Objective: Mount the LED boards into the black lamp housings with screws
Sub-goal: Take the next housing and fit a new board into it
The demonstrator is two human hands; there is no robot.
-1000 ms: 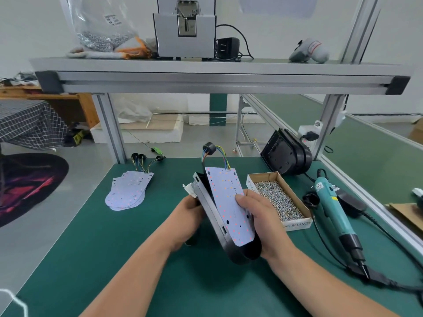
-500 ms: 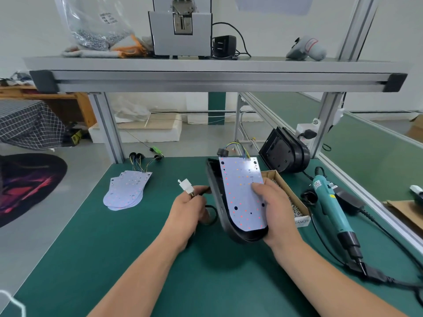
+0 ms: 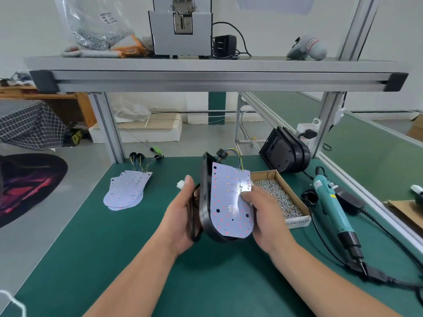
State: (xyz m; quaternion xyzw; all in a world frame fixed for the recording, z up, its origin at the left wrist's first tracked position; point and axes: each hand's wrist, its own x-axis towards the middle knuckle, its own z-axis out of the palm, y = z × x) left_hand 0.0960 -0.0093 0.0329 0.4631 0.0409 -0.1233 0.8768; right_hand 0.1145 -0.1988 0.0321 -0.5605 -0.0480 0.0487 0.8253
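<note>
Head view, where: the black lamp housing was held clear of the green mat, between both hands at the middle of the bench.
LED board: the LED board lay against the housing's open face, LED side toward the camera. Its edges overhung the rim, so it looked not yet seated.
Left hand: the left hand was curled round a loop of black cable at the housing's back, with the white connector poking out above the thumb.
Right hand: the right hand pinched board and housing together, thumb pressed on the board's face. Its fingers were out of sight behind.
Why held so: probably to clamp the board while the lead was drawn out through the back. Standing the housing on edge gave each hand its own side.
Long axis: it ran away from the person and upward. The rounded end pointed down and toward the person, the straight end up and away.
Wires: the coloured wires and black grommet left the board at the straight far end.
Supplies: the box of screws sat just beside the right hand and the electric screwdriver further right, both handy for fastening. Spare boards lay stacked to the left.
Stage: judged as fitting, with no screws visible in the board.
</note>
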